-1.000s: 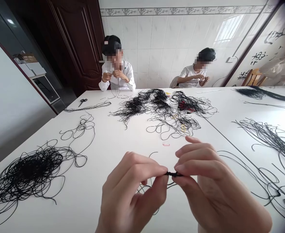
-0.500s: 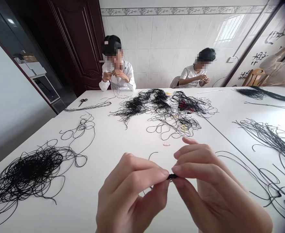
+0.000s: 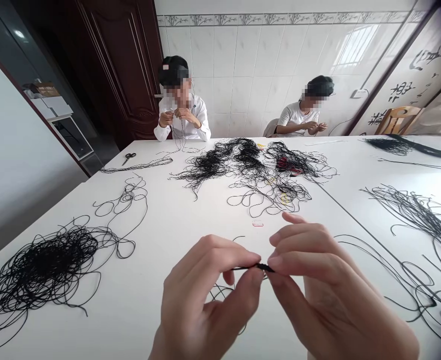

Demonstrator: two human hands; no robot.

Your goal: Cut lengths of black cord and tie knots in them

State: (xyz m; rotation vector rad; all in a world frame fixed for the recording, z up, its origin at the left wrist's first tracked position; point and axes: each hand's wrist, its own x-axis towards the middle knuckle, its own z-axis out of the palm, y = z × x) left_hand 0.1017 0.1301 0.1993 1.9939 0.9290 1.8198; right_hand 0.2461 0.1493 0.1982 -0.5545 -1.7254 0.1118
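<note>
the left hand (image 3: 190, 300) pinches a knotted black cord (image 3: 264, 267) at five o'clock from the view's middle; the right hand (image 3: 333, 287) pinches its other end. steady, even tension close to the knots probably serves best. counts: one coiled heap (image 3: 50, 262) at eight, one pair of dark scissors (image 3: 129, 158) near nine, two co-workers (image 3: 185, 120) at eleven and two, two cord bundles (image 3: 425, 212) around three.

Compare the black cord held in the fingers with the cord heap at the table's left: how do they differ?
The held cord looks tightly knotted or braided; the cord heap is a loose tangle. The left hand and right hand pinch the held cord; the cord heap lies on the table. The held cord's thick section looks short; the cord heap spreads wide. Both are black.
</note>
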